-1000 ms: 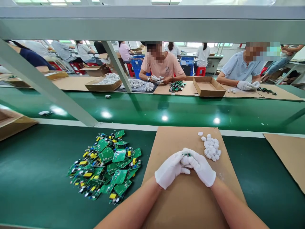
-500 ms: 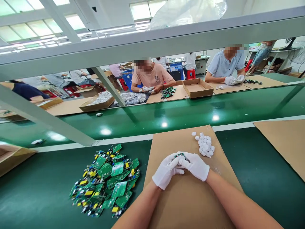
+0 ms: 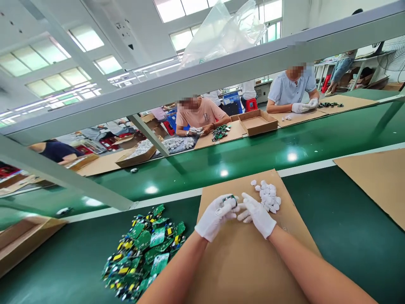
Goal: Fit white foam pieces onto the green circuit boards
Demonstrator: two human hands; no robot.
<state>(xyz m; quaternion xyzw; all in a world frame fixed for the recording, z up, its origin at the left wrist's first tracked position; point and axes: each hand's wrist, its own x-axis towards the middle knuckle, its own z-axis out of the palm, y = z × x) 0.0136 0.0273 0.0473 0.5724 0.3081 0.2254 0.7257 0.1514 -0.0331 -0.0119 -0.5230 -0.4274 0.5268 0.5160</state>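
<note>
My left hand (image 3: 215, 215), in a white glove, is closed on a small green circuit board (image 3: 230, 200); part of the board is hidden by the fingers. Just to its right, my right hand (image 3: 257, 214), also gloved, has its fingers apart and nothing visible in them. Both are above a cardboard sheet (image 3: 240, 261). Beyond the right hand lies a small heap of white round pieces (image 3: 268, 195). Left of the cardboard, a large pile of green circuit boards (image 3: 145, 249) with yellow and blue components rests on the dark green bench.
A sloping metal beam (image 3: 202, 80) crosses ahead above the bench, with a slanted post (image 3: 72, 173) at left. An open carton (image 3: 28, 240) stands far left, another cardboard sheet (image 3: 376, 181) at right. Across the green belt (image 3: 202, 169), several gloved co-workers sit.
My hands, together around the board before, have separated. The left keeps the board while the right has drawn away with its fingers opened. The camera view has tilted and shifted slightly.
</note>
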